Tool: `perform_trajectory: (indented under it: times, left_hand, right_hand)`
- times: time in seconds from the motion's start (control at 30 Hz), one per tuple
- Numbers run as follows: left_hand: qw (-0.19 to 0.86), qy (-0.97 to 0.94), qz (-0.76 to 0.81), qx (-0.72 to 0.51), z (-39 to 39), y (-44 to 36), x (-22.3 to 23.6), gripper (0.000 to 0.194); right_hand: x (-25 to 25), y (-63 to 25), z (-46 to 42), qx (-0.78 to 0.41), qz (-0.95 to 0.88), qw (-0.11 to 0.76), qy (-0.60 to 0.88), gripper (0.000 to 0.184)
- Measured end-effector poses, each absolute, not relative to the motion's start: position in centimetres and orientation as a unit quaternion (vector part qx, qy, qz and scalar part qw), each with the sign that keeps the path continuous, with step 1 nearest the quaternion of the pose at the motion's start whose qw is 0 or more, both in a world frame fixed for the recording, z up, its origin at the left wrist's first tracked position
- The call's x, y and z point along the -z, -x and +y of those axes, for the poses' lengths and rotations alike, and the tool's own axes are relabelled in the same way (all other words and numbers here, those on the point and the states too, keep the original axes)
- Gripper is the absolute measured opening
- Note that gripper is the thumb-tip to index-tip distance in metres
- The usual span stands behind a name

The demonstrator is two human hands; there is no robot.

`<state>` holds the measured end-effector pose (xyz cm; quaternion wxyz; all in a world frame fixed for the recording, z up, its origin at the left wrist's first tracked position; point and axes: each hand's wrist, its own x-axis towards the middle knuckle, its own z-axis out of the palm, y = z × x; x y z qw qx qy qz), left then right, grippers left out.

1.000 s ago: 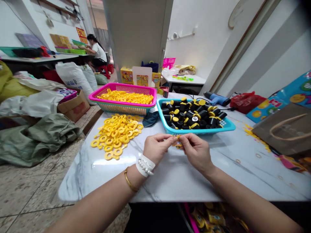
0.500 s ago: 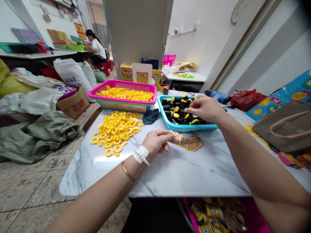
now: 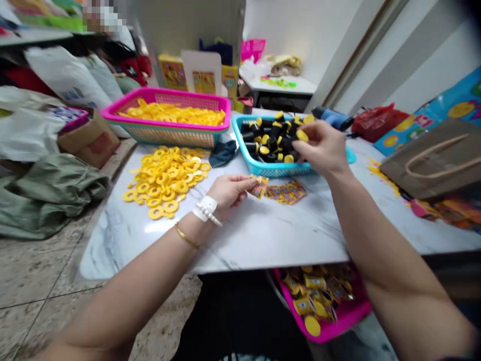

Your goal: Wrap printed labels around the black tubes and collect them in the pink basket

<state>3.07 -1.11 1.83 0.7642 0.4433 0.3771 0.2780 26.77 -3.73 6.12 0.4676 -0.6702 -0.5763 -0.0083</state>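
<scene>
Yellow-capped black plastic cylinders [image 3: 276, 129] sit in our turquoise plastic basket [image 3: 267, 171]; our right hand [image 3: 326, 145] nearly closed, pinching one; our left hand [image 3: 230, 192] pinching an orange printed packet [image 3: 259, 188] edgewise, probably keeping it uncovered.

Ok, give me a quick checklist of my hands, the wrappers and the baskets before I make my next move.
1. Left hand has a wrapper: ok, pinched at its left end.
2. Wrapper's mouth open: cannot tell, too small and blurred.
3. Right hand on a yellow cap: ok, at the fingertips over the blue basket.
4. Black body under that cap: cannot tell, it blends into the pile.
5. Yellow rings apart from the spare wrappers: ok.
6. Room in the lower pink basket: ok, bare pink shows at its right.
</scene>
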Motion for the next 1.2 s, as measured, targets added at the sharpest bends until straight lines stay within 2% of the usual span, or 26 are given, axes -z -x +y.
perform_trajectory:
  times: [0.07, 0.13, 0.2, 0.33, 0.47, 0.67, 0.83, 0.93, 1.07, 1.2]
  left_hand:
    - [0.799, -0.402, 0.362, -0.26, -1.2, -3.0, -2.0, 0.012]
    - [0.832, -0.36, 0.34, -0.25, -1.2, -3.0, -2.2, 0.009]
    - [0.851, -0.328, 0.325, -0.25, -1.2, -3.0, -2.4, 0.007]
    - [0.868, -0.296, 0.306, -0.255, -1.4, -2.9, -2.6, 0.013]
    - [0.88, -0.294, 0.278, -0.25, -1.4, -2.8, -2.4, 0.006]
    - [0.887, -0.291, 0.266, -0.24, -1.5, -2.8, -2.5, 0.011]
    - [0.876, -0.297, 0.284, -0.254, -1.5, -3.0, -2.3, 0.015]
    - [0.88, -0.3, 0.27, -0.249, -1.5, -3.0, -2.1, 0.015]
    - [0.889, -0.287, 0.259, -0.246, -1.4, -2.9, -2.1, 0.012]
    - [0.891, -0.279, 0.265, -0.241, -1.3, -2.9, -2.1, 0.013]
  right_hand:
    - [-5.4, -25.2, -6.8, -0.137, -0.532, 0.587, 0.595, 0.026]
    - [-4.2, -23.7, -9.3, -0.26, -0.523, 0.609, 0.537, 0.026]
    - [-3.1, -22.3, -11.1, -0.307, -0.518, 0.61, 0.515, 0.027]
    - [-2.2, -20.8, -11.9, -0.314, -0.519, 0.611, 0.51, 0.026]
    - [-2.1, -20.2, -11.3, -0.295, -0.513, 0.605, 0.532, 0.024]
    - [-1.6, -19.3, -11.8, -0.105, -0.567, 0.578, 0.578, 0.031]
    - [-2.3, -19.2, -11.6, -0.247, -0.521, 0.603, 0.551, 0.023]
    - [-2.7, -19.3, -11.3, -0.295, -0.484, 0.615, 0.549, 0.025]
    - [-2.6, -19.0, -11.3, -0.3, -0.477, 0.619, 0.548, 0.026]
    - [-2.3, -18.5, -11.6, -0.237, -0.502, 0.614, 0.561, 0.022]
